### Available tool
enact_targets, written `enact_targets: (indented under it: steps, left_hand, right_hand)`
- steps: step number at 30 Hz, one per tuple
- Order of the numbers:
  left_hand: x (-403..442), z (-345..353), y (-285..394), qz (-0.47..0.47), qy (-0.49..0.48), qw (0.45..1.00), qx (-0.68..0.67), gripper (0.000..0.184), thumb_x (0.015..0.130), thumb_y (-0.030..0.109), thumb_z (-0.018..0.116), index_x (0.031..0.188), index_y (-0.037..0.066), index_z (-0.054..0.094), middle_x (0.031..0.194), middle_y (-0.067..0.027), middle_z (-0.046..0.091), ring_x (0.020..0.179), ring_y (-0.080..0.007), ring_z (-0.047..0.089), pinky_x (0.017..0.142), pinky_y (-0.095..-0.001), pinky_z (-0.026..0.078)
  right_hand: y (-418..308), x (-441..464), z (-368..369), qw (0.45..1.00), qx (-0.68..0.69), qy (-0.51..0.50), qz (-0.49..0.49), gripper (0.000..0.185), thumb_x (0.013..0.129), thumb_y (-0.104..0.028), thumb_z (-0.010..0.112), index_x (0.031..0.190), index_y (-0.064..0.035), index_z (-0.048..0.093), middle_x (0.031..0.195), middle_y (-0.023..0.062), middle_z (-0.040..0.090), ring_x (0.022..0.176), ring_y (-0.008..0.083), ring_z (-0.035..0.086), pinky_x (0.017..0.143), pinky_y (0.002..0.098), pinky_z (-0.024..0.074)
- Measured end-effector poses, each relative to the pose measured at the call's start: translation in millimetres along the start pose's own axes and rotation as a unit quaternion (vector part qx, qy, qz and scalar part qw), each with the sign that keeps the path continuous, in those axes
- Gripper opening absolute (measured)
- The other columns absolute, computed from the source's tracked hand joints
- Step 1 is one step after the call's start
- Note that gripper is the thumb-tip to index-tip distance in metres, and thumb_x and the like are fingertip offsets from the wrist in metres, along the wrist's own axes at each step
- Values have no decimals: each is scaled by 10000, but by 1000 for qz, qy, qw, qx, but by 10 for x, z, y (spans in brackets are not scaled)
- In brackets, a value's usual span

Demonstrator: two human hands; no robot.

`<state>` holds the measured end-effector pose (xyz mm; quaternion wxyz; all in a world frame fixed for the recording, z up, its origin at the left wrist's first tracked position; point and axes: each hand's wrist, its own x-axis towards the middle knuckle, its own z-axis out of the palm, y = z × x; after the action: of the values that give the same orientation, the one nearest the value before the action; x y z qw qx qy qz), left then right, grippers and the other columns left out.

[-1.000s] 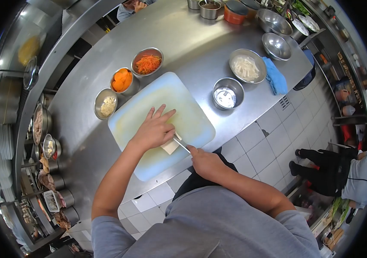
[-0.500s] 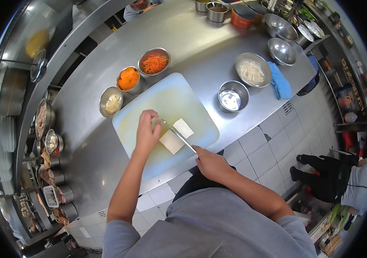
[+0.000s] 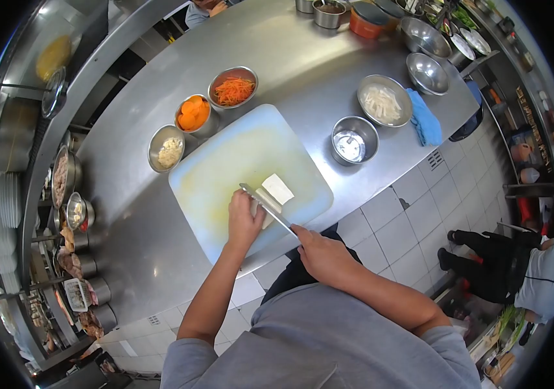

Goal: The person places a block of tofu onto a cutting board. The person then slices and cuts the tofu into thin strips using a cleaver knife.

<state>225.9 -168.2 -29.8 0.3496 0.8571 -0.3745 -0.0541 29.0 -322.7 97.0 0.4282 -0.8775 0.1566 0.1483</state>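
Three containers left of centre on my head view: one bowl of chopped pale bits (image 3: 157, 139), one pot of orange slices (image 3: 208, 129), one bowl of orange shreds (image 3: 226, 76). Middle of the frame: one pale board (image 3: 244, 146). Left hand (image 3: 243, 222), fingers curled beside the blade's lower-left side; I cannot tell whether they pinch the white piece (image 3: 268, 222) partly hidden there. Knife (image 3: 271, 212), one, slanting upper left to lower right. White strip (image 3: 269, 200), one, on the board along the blade's upper-right side, long axis parallel to it; it lies right of and slightly above the left hand, the nearer of the two. White block (image 3: 278, 188), just past the strip, toward upper right. Right hand (image 3: 325, 255), clamped round the knife's lower-right end. Farther right: one metal pot (image 3: 357, 122), one bowl of white sticks (image 3: 380, 82), one blue cloth (image 3: 425, 119).
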Motion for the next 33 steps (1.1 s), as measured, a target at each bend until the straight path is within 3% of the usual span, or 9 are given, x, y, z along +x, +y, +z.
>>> enact_targets:
  steps: [13, 26, 28, 33]
  left_hand:
    - [-11, 47, -80, 61, 37, 997, 27, 393, 833, 90, 744, 1174, -32, 592, 1196, -232, 624, 1105, -431, 595, 938, -493, 466]
    - [-21, 51, -83, 49, 38, 998, 15, 324, 821, 82, 756, 1097, -14, 618, 1199, -216, 632, 1113, -413, 608, 949, -487, 473]
    - [-10, 54, -67, 45, 37, 998, 4, 307, 826, 82, 755, 1086, -8, 618, 1198, -214, 630, 1112, -412, 611, 951, -487, 477]
    - [-11, 53, -71, 63, 52, 997, 10, 300, 839, 81, 754, 1091, 1, 613, 1204, -216, 628, 1120, -412, 614, 968, -486, 478]
  right_hand:
    - [-55, 52, 17, 1000, -9, -3, 5, 498, 1009, -121, 561, 1477, 2, 439, 1102, 257, 693, 998, 441, 700, 852, 541, 561]
    - [15, 38, 71, 1000, -2, -10, 17, 508, 1015, -121, 551, 1496, -10, 433, 1145, 251, 693, 1049, 438, 692, 878, 537, 553]
    - [51, 53, 112, 1000, -18, 15, 0, 468, 1027, -110, 467, 1478, 14, 466, 1069, 258, 705, 979, 439, 711, 826, 553, 560]
    - [229, 316, 313, 1000, -15, 16, 9, 474, 1026, -121, 486, 1487, -12, 464, 1079, 251, 706, 983, 438, 709, 830, 555, 559]
